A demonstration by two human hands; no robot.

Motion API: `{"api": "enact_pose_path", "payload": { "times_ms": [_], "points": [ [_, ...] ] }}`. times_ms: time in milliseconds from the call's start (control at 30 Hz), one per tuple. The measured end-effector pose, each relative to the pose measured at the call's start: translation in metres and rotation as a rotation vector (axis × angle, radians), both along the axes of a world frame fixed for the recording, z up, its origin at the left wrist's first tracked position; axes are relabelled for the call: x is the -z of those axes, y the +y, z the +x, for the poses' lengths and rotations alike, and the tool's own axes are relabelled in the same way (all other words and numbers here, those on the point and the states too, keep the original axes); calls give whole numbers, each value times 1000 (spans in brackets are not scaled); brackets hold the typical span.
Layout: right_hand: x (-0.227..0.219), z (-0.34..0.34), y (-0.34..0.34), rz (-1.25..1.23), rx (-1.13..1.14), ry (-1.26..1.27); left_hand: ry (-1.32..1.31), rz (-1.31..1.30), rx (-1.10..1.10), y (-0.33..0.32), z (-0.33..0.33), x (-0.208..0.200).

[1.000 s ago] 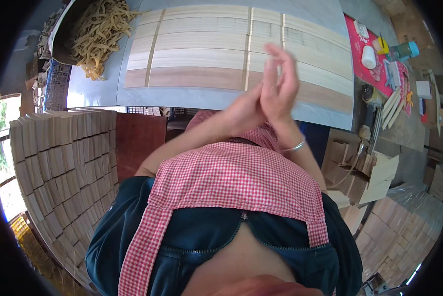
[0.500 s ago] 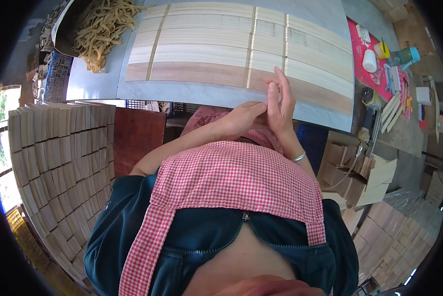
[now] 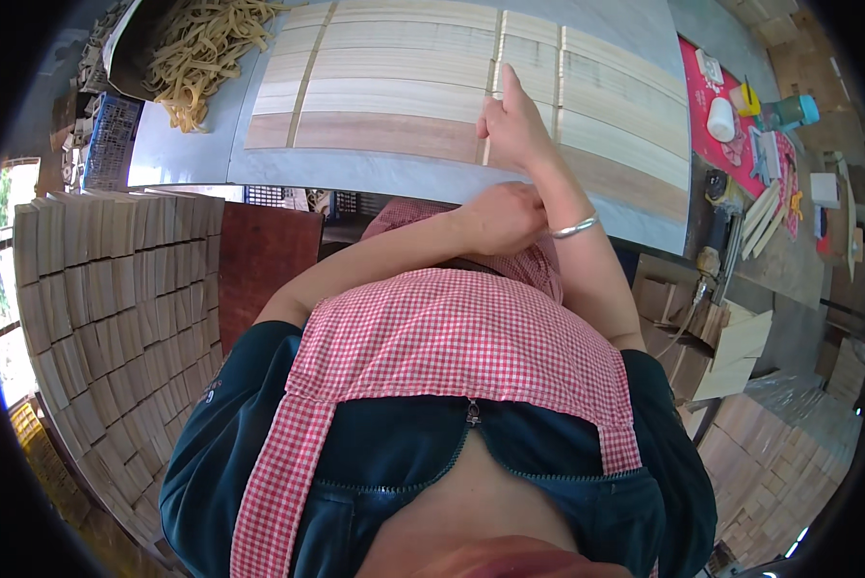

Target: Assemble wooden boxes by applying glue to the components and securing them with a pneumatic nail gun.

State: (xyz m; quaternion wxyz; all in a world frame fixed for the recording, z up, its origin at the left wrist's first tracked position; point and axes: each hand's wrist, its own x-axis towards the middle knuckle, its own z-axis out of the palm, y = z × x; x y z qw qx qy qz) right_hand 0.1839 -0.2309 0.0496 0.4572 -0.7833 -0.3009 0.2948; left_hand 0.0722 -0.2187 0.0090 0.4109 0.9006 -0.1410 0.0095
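Grey tabletop [image 3: 375,173] carries wood sheets [image 3: 394,96]; right hand [image 3: 511,125] pinches a thin strip [image 3: 491,87] near the tabletop's front edge, left hand [image 3: 502,218] curled shut just before that edge.

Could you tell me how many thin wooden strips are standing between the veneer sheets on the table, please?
3: one strip on the left, one in the middle, at the right hand, and one just right of that. Others may be hidden behind the hand.
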Motion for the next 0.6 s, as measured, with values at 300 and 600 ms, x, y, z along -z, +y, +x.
{"api": "enact_pose_path", "payload": {
  "times_ms": [300, 600],
  "points": [
    [13, -1, 25, -45, 57, 154, -392, 94, 86, -13, 9, 35],
    [15, -13, 18, -15, 74, 314, -326, 60, 125, -12, 4, 49]
  ]
}}
